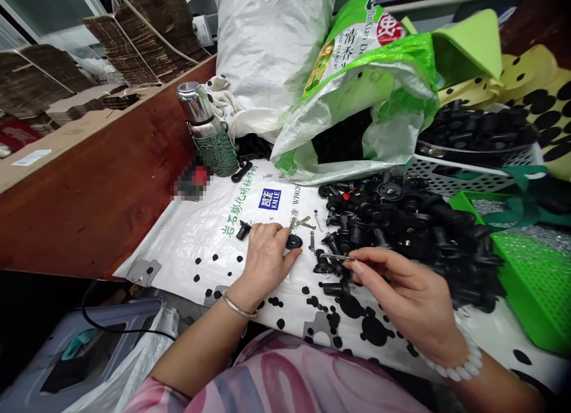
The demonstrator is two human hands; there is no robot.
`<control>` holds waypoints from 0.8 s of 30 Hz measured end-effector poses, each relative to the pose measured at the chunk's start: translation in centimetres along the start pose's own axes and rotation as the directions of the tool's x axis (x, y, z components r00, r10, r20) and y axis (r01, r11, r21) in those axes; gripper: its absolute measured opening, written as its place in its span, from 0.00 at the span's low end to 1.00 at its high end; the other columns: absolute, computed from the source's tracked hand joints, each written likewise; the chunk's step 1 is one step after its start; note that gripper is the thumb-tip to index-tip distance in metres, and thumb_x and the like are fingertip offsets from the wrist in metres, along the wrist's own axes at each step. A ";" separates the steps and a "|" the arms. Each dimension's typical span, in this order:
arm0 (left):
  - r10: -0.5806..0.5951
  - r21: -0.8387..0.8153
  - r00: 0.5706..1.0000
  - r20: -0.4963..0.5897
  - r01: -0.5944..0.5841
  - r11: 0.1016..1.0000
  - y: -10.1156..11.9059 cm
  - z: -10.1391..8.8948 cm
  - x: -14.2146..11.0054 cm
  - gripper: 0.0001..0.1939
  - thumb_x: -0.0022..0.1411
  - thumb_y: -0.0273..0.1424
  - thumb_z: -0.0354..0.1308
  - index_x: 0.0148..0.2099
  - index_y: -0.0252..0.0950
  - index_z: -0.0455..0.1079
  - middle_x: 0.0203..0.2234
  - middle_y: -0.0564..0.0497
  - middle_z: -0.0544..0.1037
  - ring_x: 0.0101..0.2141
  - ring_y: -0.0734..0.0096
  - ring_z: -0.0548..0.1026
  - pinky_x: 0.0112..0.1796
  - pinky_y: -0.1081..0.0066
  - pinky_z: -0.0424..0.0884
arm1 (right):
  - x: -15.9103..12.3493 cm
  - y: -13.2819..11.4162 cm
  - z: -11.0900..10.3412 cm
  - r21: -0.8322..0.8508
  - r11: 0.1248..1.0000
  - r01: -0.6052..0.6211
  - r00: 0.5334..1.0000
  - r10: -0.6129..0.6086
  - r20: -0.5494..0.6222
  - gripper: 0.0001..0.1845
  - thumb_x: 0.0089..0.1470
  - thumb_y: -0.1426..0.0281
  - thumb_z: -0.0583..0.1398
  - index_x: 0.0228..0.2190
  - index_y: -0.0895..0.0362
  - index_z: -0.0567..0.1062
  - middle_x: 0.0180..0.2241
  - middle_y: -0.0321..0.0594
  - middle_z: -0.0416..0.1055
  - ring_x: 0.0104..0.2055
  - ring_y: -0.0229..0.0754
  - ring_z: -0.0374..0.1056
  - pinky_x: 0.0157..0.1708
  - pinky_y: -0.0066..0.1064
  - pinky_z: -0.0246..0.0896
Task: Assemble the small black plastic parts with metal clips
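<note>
My left hand [266, 257] is closed over a black plastic part [294, 241]; its round end shows by the thumb and index finger, and the palm hides the rest. Another dark piece [243, 230] pokes out past the fingers on the left; whether it belongs to the same part I cannot tell. My right hand [408, 297] pinches a thin metal strip [335, 257] between thumb and fingertips, pointing left. Small brass-coloured metal strips [301, 222] lie on the white sheet just beyond my left hand, with a slim metal piece [312, 240] nearer the pile.
A heap of black plastic parts [414, 222] spreads to the right, beside a green basket [530, 282]. Behind it stand an opened green-white bag [357, 103] and a bowl of black pieces [482, 127]. A steel flask [207, 130] stands by the wooden board [111, 181] on the left.
</note>
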State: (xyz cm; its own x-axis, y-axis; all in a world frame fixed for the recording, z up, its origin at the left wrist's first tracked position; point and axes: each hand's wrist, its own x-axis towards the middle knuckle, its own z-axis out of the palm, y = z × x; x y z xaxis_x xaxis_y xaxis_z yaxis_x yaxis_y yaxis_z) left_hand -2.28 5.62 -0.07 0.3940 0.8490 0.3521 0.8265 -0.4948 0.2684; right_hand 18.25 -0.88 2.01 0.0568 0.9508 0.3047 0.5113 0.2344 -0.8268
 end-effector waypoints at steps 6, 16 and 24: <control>-0.004 0.023 0.996 0.089 0.002 1.000 0.0 1.0 0.2 0.13 0.55 0.34 0.59 0.42 0.34 0.69 0.35 0.46 0.74 0.38 0.59 0.70 0.49 0.52 0.57 | -0.4 0.7 -0.2 -0.021 0.999 0.027 1.000 -0.027 0.003 0.07 0.51 0.67 0.60 0.34 0.54 0.74 0.29 0.38 0.75 0.27 0.38 0.71 0.30 0.28 0.69; -0.010 -0.106 1.000 -0.009 0.009 0.994 0.4 0.1 0.2 0.15 0.54 0.35 0.59 0.43 0.35 0.66 0.35 0.47 0.73 0.39 0.61 0.70 0.51 0.53 0.57 | -0.1 0.4 0.1 -0.034 0.994 0.100 0.995 -0.100 0.014 0.06 0.52 0.70 0.59 0.35 0.54 0.73 0.28 0.36 0.74 0.26 0.36 0.70 0.28 0.26 0.67; 0.067 -0.179 0.995 -0.079 -0.080 0.981 2.4 -1.1 -1.0 0.13 0.56 0.35 0.57 0.43 0.36 0.64 0.34 0.48 0.73 0.38 0.64 0.71 0.53 0.53 0.56 | 0.6 -1.0 0.4 -0.175 0.918 0.356 0.934 -0.346 0.083 0.07 0.52 0.75 0.57 0.36 0.55 0.70 0.31 0.39 0.73 0.31 0.38 0.70 0.31 0.29 0.65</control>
State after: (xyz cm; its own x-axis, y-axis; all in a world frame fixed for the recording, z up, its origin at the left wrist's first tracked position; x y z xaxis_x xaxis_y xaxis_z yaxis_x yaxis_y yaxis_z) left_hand -1.11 3.40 1.22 0.4154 0.7968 0.4388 0.7068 -0.5864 0.3956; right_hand 17.41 -0.45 2.81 -0.1953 0.8241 0.5317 0.6396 0.5180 -0.5680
